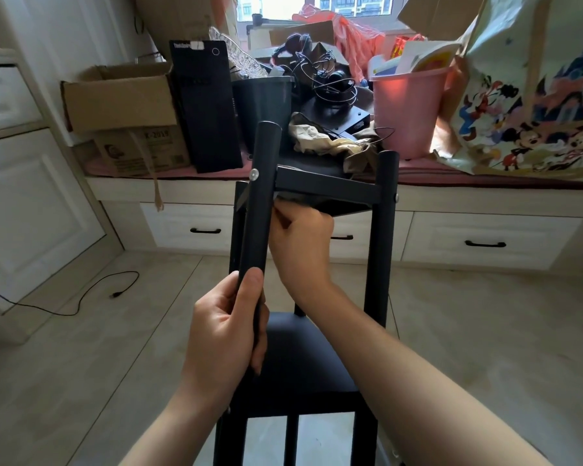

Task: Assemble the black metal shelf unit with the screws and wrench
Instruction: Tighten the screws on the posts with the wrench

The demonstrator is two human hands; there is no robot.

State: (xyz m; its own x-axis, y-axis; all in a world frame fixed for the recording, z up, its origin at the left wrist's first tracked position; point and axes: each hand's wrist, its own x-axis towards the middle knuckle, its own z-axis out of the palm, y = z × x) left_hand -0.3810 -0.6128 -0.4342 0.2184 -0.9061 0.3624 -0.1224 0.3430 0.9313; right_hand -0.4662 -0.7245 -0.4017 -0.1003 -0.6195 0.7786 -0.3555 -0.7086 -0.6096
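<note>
The black metal shelf unit stands upright on the floor in front of me, with an upper shelf panel and a lower shelf panel. My left hand grips the near left post below its middle. A silver screw head shows on that post at upper-shelf height, and another screw on the right post. My right hand reaches under the upper shelf beside the left post, fingers curled; what they hold is hidden. No wrench is visible.
Behind the shelf runs a window bench with drawers, piled with cardboard boxes, a black computer tower, a pink bucket and a cartoon-print bag. A black cable lies on the tiled floor at left.
</note>
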